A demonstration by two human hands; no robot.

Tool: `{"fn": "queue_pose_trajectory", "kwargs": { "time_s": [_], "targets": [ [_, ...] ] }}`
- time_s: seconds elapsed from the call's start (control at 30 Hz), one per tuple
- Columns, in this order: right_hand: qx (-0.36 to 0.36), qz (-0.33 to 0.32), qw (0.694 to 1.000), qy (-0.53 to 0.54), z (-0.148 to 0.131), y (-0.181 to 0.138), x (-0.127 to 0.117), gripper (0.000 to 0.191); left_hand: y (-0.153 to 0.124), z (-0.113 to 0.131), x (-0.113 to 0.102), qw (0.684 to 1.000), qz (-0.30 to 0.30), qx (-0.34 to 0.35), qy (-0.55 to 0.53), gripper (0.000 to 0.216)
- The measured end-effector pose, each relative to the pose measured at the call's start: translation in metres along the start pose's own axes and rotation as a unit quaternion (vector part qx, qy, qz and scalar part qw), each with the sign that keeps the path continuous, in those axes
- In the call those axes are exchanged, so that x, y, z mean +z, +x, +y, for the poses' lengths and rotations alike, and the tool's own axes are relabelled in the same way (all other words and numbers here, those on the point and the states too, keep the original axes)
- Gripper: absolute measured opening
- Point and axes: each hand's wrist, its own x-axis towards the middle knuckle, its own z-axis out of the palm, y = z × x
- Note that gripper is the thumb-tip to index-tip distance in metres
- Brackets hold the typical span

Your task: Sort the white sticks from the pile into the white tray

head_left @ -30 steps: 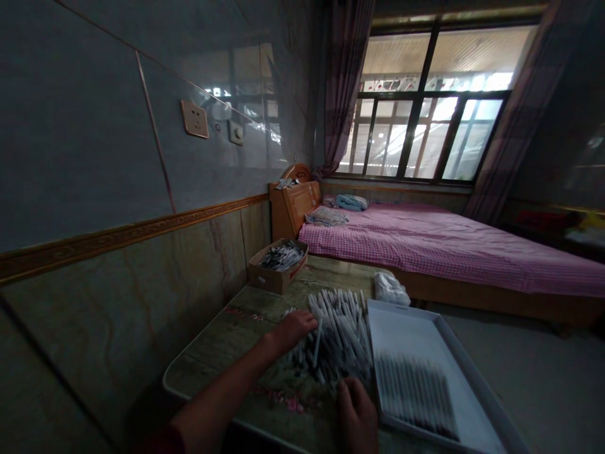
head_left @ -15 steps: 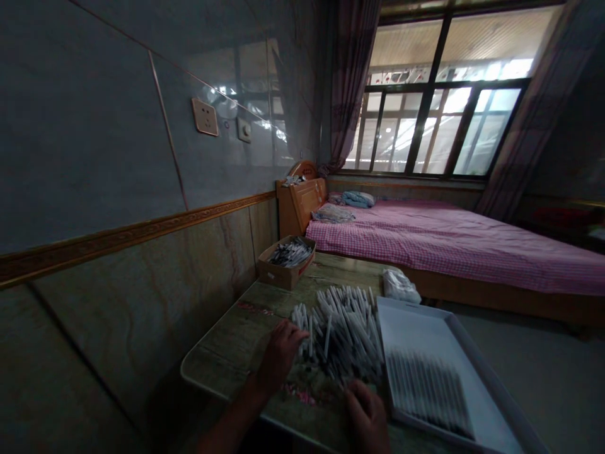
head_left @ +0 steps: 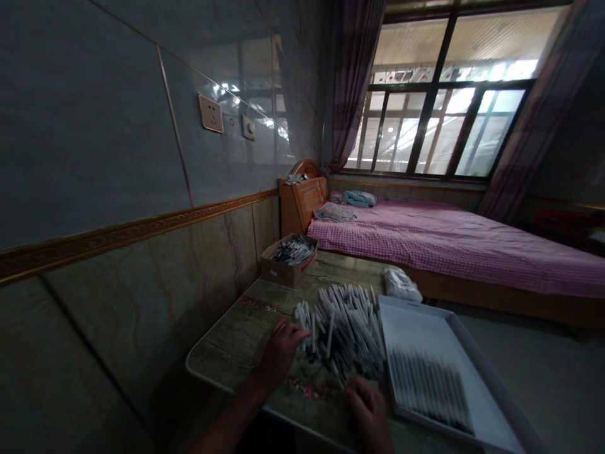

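Observation:
A heap of slim white pens, many with dark ends, lies on the table in front of me. My left hand is at the heap's left edge, fingers stretched towards a few upright-pointing pens and touching or nearly touching them. My right hand sits at the heap's near end, its fingers curled together. A thin pale end shows by its fingertips, but what they grip is too blurred to make out. To the right, a white shallow tray holds a neat row of similar pens side by side.
A cardboard box full of pens stands at the table's far left corner by the wall. A clear plastic bag lies behind the tray. Beyond the table is a bed with a pink checked cover.
The view has shifted slightly, moving the scene a little to the right. Both hands keep nearly the same places by the heap; no pen has visibly moved.

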Motion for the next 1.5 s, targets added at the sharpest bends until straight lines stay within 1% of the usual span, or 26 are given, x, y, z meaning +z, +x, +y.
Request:
{"fn": "queue_pose_trajectory", "kwargs": {
  "time_s": [0.13,0.23,0.43,0.53,0.63,0.9,1.07,1.17,1.27,1.4,1.5],
  "targets": [
    [-0.005,-0.022,1.0,-0.01,0.002,0.0,0.0,0.028,-0.002,0.0,-0.002,1.0,-0.018,-0.003,0.001,0.034],
    [-0.002,-0.029,1.0,-0.01,-0.002,0.001,0.0,0.028,-0.001,0.003,-0.006,1.0,-0.029,0.004,-0.003,0.034],
    [-0.002,-0.019,1.0,0.002,-0.01,0.0,0.0,0.028,-0.001,0.004,-0.007,0.999,-0.038,-0.004,-0.008,0.036],
    [-0.015,0.0,1.0,0.01,-0.008,-0.001,0.0,0.029,-0.001,0.003,-0.006,0.999,-0.044,-0.009,-0.003,0.035],
    [-0.013,0.005,1.0,0.014,-0.004,-0.001,0.0,0.029,-0.001,0.004,-0.007,0.999,-0.049,-0.012,-0.008,0.035],
    [0.014,-0.029,0.999,0.005,-0.007,0.0,-0.001,0.025,-0.002,0.005,-0.011,0.998,-0.063,0.001,-0.013,0.036],
    [0.031,-0.034,0.999,0.007,-0.01,0.001,-0.003,0.024,-0.006,0.004,-0.017,0.996,-0.074,0.038,-0.031,0.038],
    [0.037,-0.049,0.998,0.007,-0.014,0.003,-0.004,0.025,-0.012,0.002,-0.024,0.994,-0.074,0.073,-0.031,0.039],
    [0.036,-0.085,0.996,0.012,-0.02,0.002,0.001,0.028,-0.021,0.005,-0.03,0.99,-0.074,0.114,-0.039,0.039],
    [0.011,-0.133,0.991,-0.024,-0.029,0.001,0.022,0.035,-0.032,0.017,-0.035,0.985,-0.056,0.145,-0.07,0.035],
    [0.016,-0.131,0.989,-0.062,-0.028,0.006,0.04,0.032,-0.036,0.026,-0.036,0.983,-0.02,0.162,-0.083,0.029]
  ]
}}
